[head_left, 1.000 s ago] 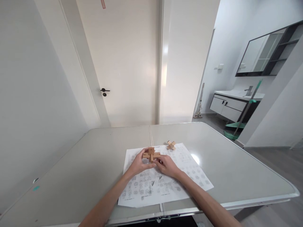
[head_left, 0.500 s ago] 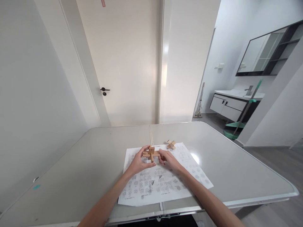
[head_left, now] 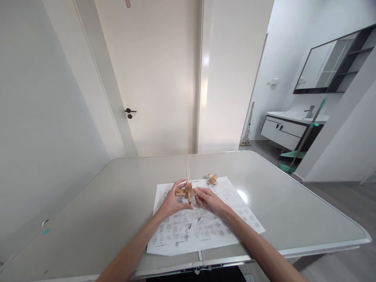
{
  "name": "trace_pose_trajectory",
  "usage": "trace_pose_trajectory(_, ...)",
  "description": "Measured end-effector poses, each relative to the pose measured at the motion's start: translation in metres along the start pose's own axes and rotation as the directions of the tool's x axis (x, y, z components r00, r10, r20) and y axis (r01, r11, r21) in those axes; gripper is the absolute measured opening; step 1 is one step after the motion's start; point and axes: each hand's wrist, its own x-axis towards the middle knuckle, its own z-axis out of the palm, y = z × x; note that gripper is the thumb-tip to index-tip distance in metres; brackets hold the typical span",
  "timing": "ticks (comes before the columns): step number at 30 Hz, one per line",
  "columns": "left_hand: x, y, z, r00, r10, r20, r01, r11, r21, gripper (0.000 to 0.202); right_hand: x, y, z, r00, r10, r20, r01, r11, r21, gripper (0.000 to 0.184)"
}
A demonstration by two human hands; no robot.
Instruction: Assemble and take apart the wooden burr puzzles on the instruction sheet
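Note:
A partly assembled wooden burr puzzle (head_left: 188, 190) is held between both hands above a printed sheet. Its bars cross: one lies sideways, a thin one points toward me, and a short block sits on top. My left hand (head_left: 172, 200) curves round the left side, fingertips at the far end and thumb by the near end of the thin bar. The fingers of my right hand (head_left: 209, 199) pinch the right end of the sideways bar. A second small cluster of crossed wooden pieces (head_left: 212, 179) rests at the sheet's far edge, beyond my right hand.
The white sheet (head_left: 202, 235), printed with grey diagrams, lies on a pale folding table (head_left: 96, 219) with a centre seam. Behind the table stands a closed door (head_left: 155, 78). A washbasin cabinet (head_left: 282, 129) and a green broom and dustpan (head_left: 286, 166) are at the right.
The puzzle has shifted slightly left and tilted in my hands. Its top block sits lower in view, and the thin bar's far end now shows above it. My right hand has moved slightly left.

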Motion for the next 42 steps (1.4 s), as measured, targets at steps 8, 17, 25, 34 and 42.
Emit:
trace_pose_trajectory(8,-0.004,0.000,0.003,0.997,-0.078,-0.004,0.078,0.995,-0.063,0.110,0.003,0.004,0.002,0.999,0.042,-0.004,-0.041,0.994,0.101,0.055)
trace_pose_trajectory(17,0.004,-0.007,-0.003,0.999,0.019,-0.047,-0.028,0.984,-0.175,0.109,0.005,0.003,0.002,0.997,0.048,-0.067,-0.037,0.987,0.159,0.052)
trace_pose_trajectory(25,0.003,0.001,-0.008,0.993,0.045,0.105,-0.019,0.972,-0.234,0.070,0.002,0.005,-0.002,0.998,0.070,-0.006,-0.069,0.991,0.116,0.052)
trace_pose_trajectory(34,0.001,0.005,-0.009,0.993,0.059,0.098,-0.044,0.988,-0.149,0.069,0.001,0.008,-0.001,0.999,0.046,-0.011,-0.045,0.996,0.082,0.053)
trace_pose_trajectory(42,0.000,0.008,-0.002,0.999,0.022,0.029,-0.017,0.986,-0.168,0.045,0.002,0.005,0.003,0.997,0.059,-0.052,-0.054,0.994,0.092,0.055)
